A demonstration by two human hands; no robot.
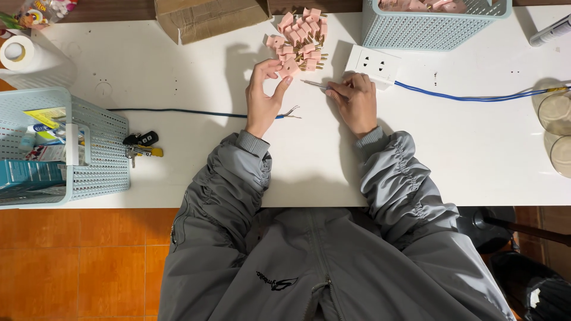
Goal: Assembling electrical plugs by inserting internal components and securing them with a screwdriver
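My left hand (pixel 263 95) reaches up to a heap of several pink plugs with brass pins (pixel 300 37) and pinches one pink plug (pixel 289 67) at the heap's near edge. Under that wrist lies a blue cable (pixel 178 111) whose bare wire ends stick out to the right. My right hand (pixel 355 101) rests on the white table (pixel 178 65) and grips a thin screwdriver (pixel 313 84), tip pointing left. Just beyond it sits a white socket block (pixel 373 63) with a blue cord (pixel 476 97) running right.
A light blue basket (pixel 98 154) with boxes and packets stands at the left, keys (pixel 143 144) beside it. Another blue basket (pixel 434 27) with pink parts is at the back. A cardboard box (pixel 205 18), a tape roll (pixel 16 52) and two glass jars (pixel 556 113) ring the table.
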